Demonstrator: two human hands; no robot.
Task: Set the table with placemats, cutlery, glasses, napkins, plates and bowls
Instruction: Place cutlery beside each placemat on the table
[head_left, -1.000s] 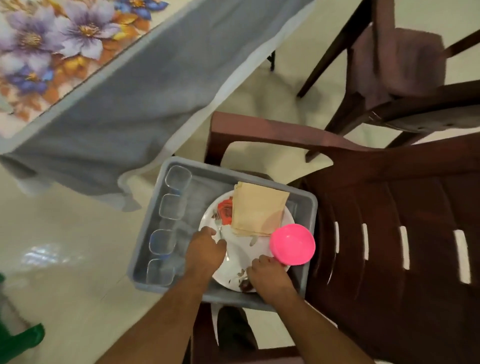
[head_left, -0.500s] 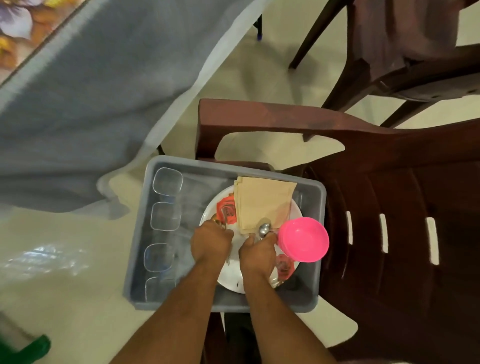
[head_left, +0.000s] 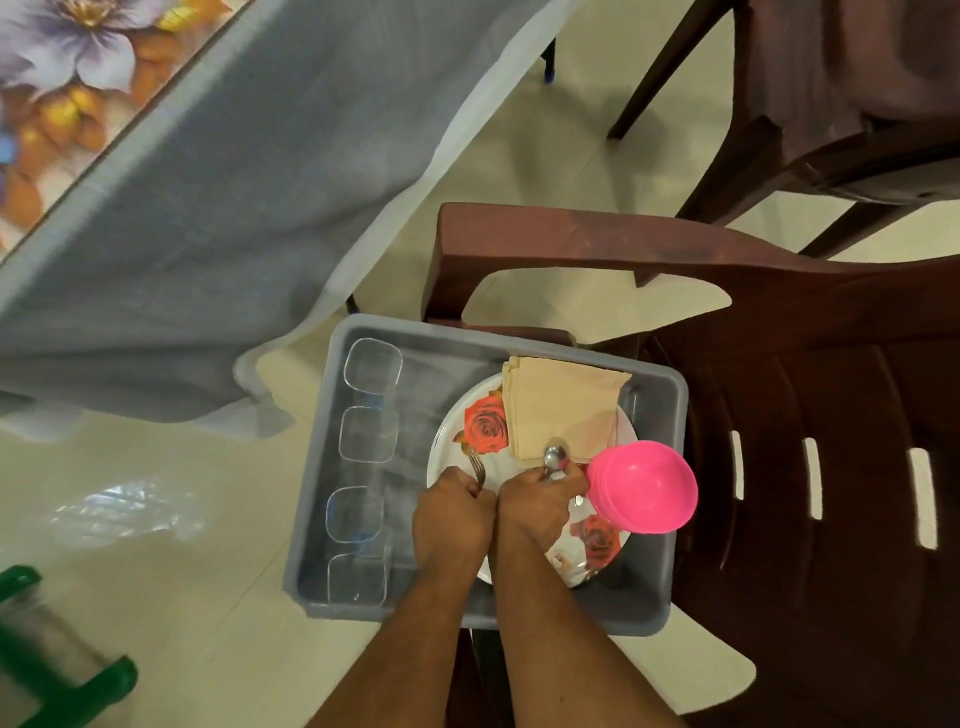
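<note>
Your left hand (head_left: 453, 512) grips the fork (head_left: 476, 467) and your right hand (head_left: 537, 506) the spoon (head_left: 556, 457), both just above the plate (head_left: 470, 457), gathering cutlery for the counter (head_left: 104, 171)

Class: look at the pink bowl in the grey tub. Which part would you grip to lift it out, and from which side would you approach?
Probably grip the pink bowl by its rim on the chair-back side, coming from above. It sits tilted on the plate with its opening showing, and that edge is free. The right hand, holding a spoon, crowds its other side.
</note>
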